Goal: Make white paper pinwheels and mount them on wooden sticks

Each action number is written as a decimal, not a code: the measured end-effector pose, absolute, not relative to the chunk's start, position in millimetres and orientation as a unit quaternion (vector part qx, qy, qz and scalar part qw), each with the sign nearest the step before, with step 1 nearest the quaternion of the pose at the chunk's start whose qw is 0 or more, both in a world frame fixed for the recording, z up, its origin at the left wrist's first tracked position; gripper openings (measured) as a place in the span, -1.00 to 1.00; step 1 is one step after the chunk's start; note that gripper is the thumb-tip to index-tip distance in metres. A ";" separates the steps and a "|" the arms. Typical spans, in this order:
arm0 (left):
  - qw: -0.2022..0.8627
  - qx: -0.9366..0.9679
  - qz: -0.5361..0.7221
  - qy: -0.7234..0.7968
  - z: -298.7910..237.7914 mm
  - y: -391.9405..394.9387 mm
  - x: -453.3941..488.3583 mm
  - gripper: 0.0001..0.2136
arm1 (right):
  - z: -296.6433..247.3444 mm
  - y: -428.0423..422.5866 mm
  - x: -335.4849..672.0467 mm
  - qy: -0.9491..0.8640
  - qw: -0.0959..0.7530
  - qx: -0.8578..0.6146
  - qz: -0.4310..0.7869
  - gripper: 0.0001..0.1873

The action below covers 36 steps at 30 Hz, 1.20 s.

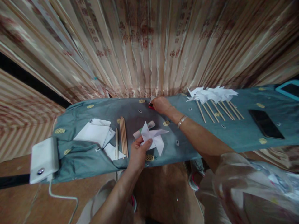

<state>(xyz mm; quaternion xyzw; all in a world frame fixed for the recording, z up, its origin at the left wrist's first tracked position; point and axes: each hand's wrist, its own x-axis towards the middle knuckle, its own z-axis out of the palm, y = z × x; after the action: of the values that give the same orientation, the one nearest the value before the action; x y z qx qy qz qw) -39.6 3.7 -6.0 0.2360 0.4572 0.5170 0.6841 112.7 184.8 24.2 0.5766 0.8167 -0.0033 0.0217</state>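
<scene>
Between the thumb and fingers of my left hand (138, 152) is a white paper pinwheel (153, 137) with its pointed blades spread. A pale glue-stick-like tube (151, 124) lies behind it, partly covered by the paper. My right hand (161, 105) reaches to the far edge of the cloth, its fingers closed around a small red object (151, 106). Most of that object is hidden, so its kind is unclear. A bit of white (152, 98) shows beside those fingers. Left of my left hand lie several wooden sticks (123, 137) and a pencil-like pale stick (116, 144).
White paper squares (92, 133) and a cut piece (109, 151) lie at left. A white power bank (44, 160) with a cable sits at the left end. Several finished pinwheels (217, 95) on sticks, a phone (266, 123) and a blue-edged device (289, 89) occupy the right. A curtain (149, 46) hangs behind.
</scene>
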 end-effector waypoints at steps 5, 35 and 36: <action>0.677 0.237 0.517 0.468 -2.4 1.1 -45.3 -0.63 | 24.9 188.7 110.9 0.823 0.043 0.567 0.001 -0.63; 0.675 0.231 0.507 0.484 1.4 -6.8 -32.6 -0.69 | 20.6 184.8 105.6 0.830 0.028 0.557 0.013 -0.64; 0.675 0.230 0.507 0.484 1.4 -7.0 -32.5 -0.69 | 20.9 184.0 105.9 0.829 0.025 0.559 0.013 -0.63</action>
<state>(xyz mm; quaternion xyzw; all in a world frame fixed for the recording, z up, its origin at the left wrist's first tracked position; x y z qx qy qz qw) -32.5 -7.0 1.4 0.2297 0.4839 0.5068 0.6754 105.9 184.0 20.9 0.5590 0.8287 0.0132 0.0251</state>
